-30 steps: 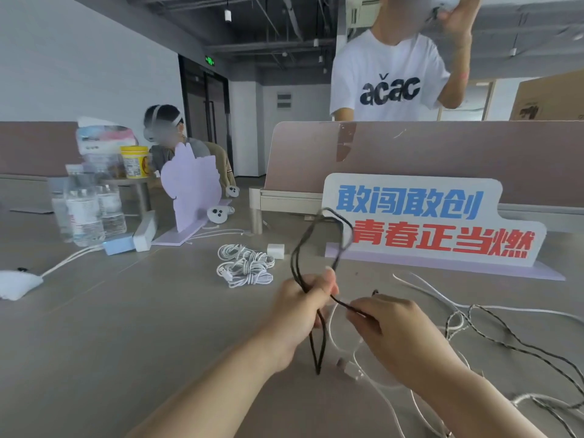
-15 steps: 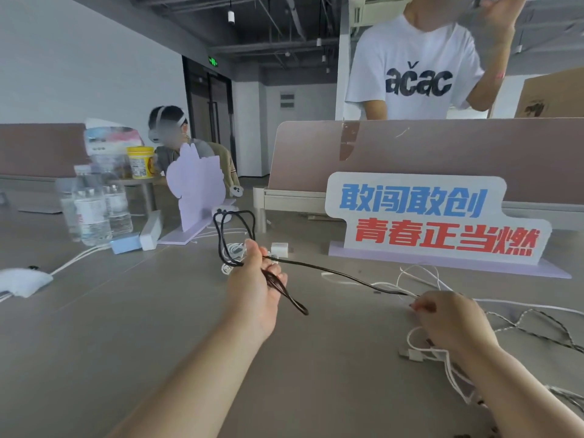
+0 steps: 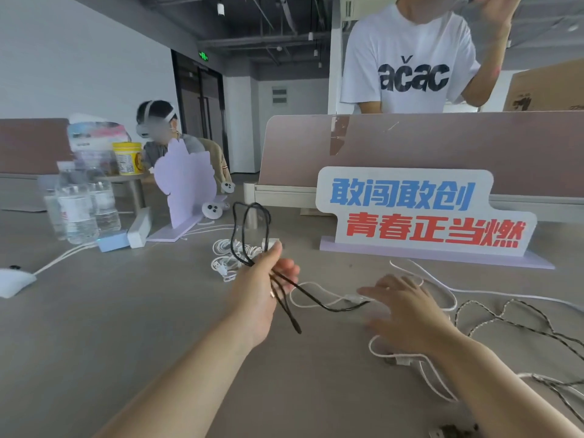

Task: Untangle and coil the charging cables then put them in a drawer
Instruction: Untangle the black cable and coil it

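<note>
My left hand (image 3: 264, 294) pinches a black cable (image 3: 249, 235) whose loops stand up above the thumb; its tail hangs below the hand and one strand runs right along the table. My right hand (image 3: 407, 311) hovers over the table with fingers spread, at the end of that black strand, holding nothing that I can see. Loose white cables (image 3: 442, 289) and a braided grey cable (image 3: 518, 320) lie tangled at the right. A coiled white cable bundle (image 3: 230, 257) lies behind my left hand. No drawer is in view.
A slogan sign (image 3: 420, 213) stands on the grey table (image 3: 126, 327) behind the cables. Water bottles (image 3: 79, 213), a blue box (image 3: 112, 241), a lilac cut-out stand (image 3: 186, 191) and a white controller (image 3: 212, 210) sit at the left. Two people are beyond the table.
My left hand has stayed raised with the black loops. My right hand has slid left along the black strand and opened its fingers; the strand now sags onto the table.
</note>
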A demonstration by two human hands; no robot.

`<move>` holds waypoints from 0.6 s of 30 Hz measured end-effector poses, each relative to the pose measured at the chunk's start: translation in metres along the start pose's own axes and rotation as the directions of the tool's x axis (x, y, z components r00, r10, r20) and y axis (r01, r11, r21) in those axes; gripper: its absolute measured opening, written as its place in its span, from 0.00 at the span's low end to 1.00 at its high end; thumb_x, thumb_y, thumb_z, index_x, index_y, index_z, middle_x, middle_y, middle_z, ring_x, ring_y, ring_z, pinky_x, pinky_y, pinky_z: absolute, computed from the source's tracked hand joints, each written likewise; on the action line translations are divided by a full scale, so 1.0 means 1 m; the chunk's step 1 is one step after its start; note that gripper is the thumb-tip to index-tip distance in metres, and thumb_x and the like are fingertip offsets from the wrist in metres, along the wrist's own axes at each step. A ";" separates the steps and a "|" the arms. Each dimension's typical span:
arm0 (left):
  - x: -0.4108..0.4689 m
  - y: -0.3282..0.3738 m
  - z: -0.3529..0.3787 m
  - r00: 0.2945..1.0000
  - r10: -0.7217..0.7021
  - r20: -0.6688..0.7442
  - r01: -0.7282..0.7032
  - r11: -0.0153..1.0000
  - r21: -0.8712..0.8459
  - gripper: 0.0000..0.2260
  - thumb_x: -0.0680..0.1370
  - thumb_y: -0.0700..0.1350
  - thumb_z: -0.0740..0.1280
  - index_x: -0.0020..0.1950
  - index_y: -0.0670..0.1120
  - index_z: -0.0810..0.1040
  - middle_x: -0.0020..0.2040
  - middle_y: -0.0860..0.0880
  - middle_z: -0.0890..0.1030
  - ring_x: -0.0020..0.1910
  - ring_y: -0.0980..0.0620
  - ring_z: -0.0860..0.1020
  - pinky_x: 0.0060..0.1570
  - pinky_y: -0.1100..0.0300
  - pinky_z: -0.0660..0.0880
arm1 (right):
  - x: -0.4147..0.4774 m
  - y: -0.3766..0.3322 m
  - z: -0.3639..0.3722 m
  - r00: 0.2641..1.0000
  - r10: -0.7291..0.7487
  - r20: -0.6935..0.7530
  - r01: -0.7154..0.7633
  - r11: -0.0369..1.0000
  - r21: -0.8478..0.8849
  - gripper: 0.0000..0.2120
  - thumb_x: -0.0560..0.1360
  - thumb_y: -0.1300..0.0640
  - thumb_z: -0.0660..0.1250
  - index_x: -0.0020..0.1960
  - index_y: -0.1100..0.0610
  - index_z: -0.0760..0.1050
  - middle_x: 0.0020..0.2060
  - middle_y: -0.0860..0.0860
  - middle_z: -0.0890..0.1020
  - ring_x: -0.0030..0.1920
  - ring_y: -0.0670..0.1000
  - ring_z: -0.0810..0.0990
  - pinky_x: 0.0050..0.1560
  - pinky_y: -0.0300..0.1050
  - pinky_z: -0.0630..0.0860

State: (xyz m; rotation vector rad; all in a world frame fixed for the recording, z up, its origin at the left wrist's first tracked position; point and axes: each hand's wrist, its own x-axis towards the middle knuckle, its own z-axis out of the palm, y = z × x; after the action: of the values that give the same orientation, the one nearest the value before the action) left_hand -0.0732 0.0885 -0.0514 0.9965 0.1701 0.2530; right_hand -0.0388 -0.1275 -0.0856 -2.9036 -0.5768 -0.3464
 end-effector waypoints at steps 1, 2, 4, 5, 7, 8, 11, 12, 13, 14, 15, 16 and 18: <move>-0.003 -0.002 0.002 0.999 -0.021 0.045 0.021 1.000 -0.013 0.08 0.77 0.44 0.67 0.39 0.44 0.73 0.27 0.50 0.74 0.23 0.53 0.76 0.37 0.56 0.77 | 0.001 -0.001 0.005 0.998 -0.040 0.039 0.040 0.999 0.001 0.16 0.75 0.44 0.55 0.61 0.38 0.71 0.58 0.42 0.71 0.64 0.49 0.66 0.63 0.43 0.62; -0.005 -0.005 0.003 0.996 -0.023 0.084 0.018 0.998 0.062 0.09 0.77 0.43 0.67 0.39 0.45 0.71 0.26 0.50 0.71 0.21 0.53 0.72 0.32 0.58 0.76 | 0.002 -0.001 0.009 0.997 -0.063 0.045 0.062 0.998 0.010 0.14 0.76 0.44 0.53 0.57 0.39 0.73 0.56 0.42 0.72 0.62 0.49 0.67 0.61 0.43 0.64; -0.007 -0.012 0.001 0.992 0.028 0.125 -0.075 0.917 0.392 0.11 0.76 0.42 0.69 0.38 0.46 0.68 0.28 0.50 0.66 0.19 0.55 0.65 0.24 0.64 0.68 | 0.001 -0.005 0.007 1.000 -0.029 -0.002 0.029 0.999 0.046 0.09 0.77 0.47 0.58 0.52 0.44 0.75 0.53 0.43 0.72 0.59 0.48 0.68 0.55 0.42 0.65; -0.008 -0.015 0.001 0.987 0.054 0.150 -0.126 0.843 0.523 0.11 0.76 0.40 0.69 0.38 0.46 0.68 0.29 0.50 0.65 0.19 0.56 0.63 0.23 0.66 0.65 | 0.001 -0.006 0.006 0.999 -0.020 -0.039 0.022 0.998 0.055 0.07 0.77 0.49 0.60 0.52 0.45 0.74 0.51 0.43 0.72 0.58 0.48 0.69 0.53 0.41 0.63; -0.008 -0.019 -0.002 0.980 0.031 0.195 -0.152 0.748 0.646 0.10 0.74 0.37 0.69 0.38 0.46 0.69 0.29 0.52 0.65 0.19 0.57 0.61 0.21 0.67 0.61 | 0.001 -0.008 0.006 0.996 -0.029 -0.079 0.033 0.998 0.053 0.06 0.77 0.49 0.60 0.54 0.47 0.70 0.47 0.42 0.70 0.56 0.48 0.69 0.53 0.41 0.62; -0.009 -0.020 -0.002 0.976 -0.002 0.218 -0.152 0.710 0.688 0.09 0.74 0.36 0.69 0.38 0.46 0.71 0.29 0.52 0.66 0.19 0.57 0.62 0.21 0.67 0.60 | 0.001 -0.009 0.006 0.997 -0.027 -0.073 0.031 0.998 0.050 0.07 0.77 0.49 0.60 0.54 0.47 0.68 0.45 0.41 0.69 0.55 0.48 0.70 0.54 0.42 0.61; -0.013 -0.028 -0.002 0.959 -0.119 0.256 -0.166 0.498 0.851 0.06 0.72 0.43 0.73 0.42 0.49 0.76 0.34 0.55 0.76 0.29 0.59 0.73 0.28 0.68 0.67 | -0.001 -0.011 0.006 0.998 -0.036 -0.049 0.037 0.999 0.013 0.06 0.78 0.49 0.58 0.52 0.47 0.71 0.44 0.42 0.68 0.55 0.49 0.71 0.50 0.41 0.60; -0.013 -0.032 -0.003 0.959 -0.123 0.256 -0.187 0.407 0.894 0.07 0.71 0.47 0.74 0.45 0.49 0.78 0.39 0.56 0.79 0.36 0.58 0.76 0.35 0.67 0.70 | -0.001 -0.012 0.005 0.997 -0.042 -0.063 0.043 0.999 0.010 0.06 0.79 0.49 0.57 0.51 0.47 0.72 0.44 0.43 0.68 0.55 0.48 0.71 0.48 0.41 0.60; -0.013 -0.035 -0.004 0.961 -0.110 0.255 -0.207 0.330 0.921 0.10 0.70 0.50 0.74 0.47 0.50 0.78 0.42 0.56 0.81 0.42 0.57 0.78 0.41 0.65 0.72 | -0.001 -0.013 0.004 0.995 -0.042 -0.092 0.045 0.999 0.029 0.07 0.79 0.49 0.57 0.50 0.48 0.73 0.44 0.43 0.68 0.54 0.48 0.70 0.47 0.40 0.62; -0.012 -0.037 -0.004 0.962 -0.097 0.257 -0.219 0.293 0.931 0.12 0.69 0.52 0.74 0.48 0.50 0.79 0.43 0.56 0.82 0.44 0.56 0.79 0.46 0.63 0.74 | -0.002 -0.016 0.002 0.991 -0.029 -0.132 0.039 0.996 0.076 0.07 0.79 0.50 0.56 0.48 0.49 0.72 0.44 0.43 0.69 0.53 0.48 0.70 0.47 0.40 0.64; -0.013 -0.038 -0.003 0.960 -0.089 0.265 -0.231 0.279 0.932 0.12 0.68 0.52 0.74 0.48 0.50 0.79 0.43 0.55 0.82 0.44 0.56 0.79 0.48 0.61 0.76 | -0.003 -0.019 0.000 0.985 -0.005 -0.173 0.029 0.990 0.135 0.06 0.79 0.50 0.56 0.47 0.49 0.70 0.44 0.43 0.70 0.51 0.47 0.70 0.46 0.40 0.66; -0.014 -0.038 -0.001 0.957 -0.086 0.277 -0.244 0.275 0.930 0.13 0.68 0.53 0.75 0.48 0.50 0.79 0.42 0.55 0.81 0.42 0.56 0.79 0.49 0.60 0.76 | -0.004 -0.022 -0.002 0.979 0.033 -0.201 0.006 0.981 0.193 0.07 0.80 0.51 0.55 0.46 0.49 0.68 0.44 0.44 0.72 0.49 0.47 0.71 0.45 0.41 0.68; -0.016 -0.039 0.001 0.951 -0.094 0.293 -0.263 0.250 0.932 0.14 0.67 0.53 0.75 0.48 0.50 0.78 0.40 0.56 0.79 0.38 0.56 0.77 0.44 0.60 0.75 | -0.005 -0.025 -0.004 0.973 0.121 -0.196 -0.062 0.958 0.279 0.08 0.80 0.51 0.53 0.45 0.51 0.67 0.41 0.46 0.76 0.42 0.48 0.73 0.40 0.44 0.70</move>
State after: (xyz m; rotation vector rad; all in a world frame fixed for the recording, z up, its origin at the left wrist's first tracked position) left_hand -0.0827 0.0628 -0.0833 2.3416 -0.0400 0.0560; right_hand -0.0538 -0.1068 -0.0802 -2.5782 -0.4164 -0.5116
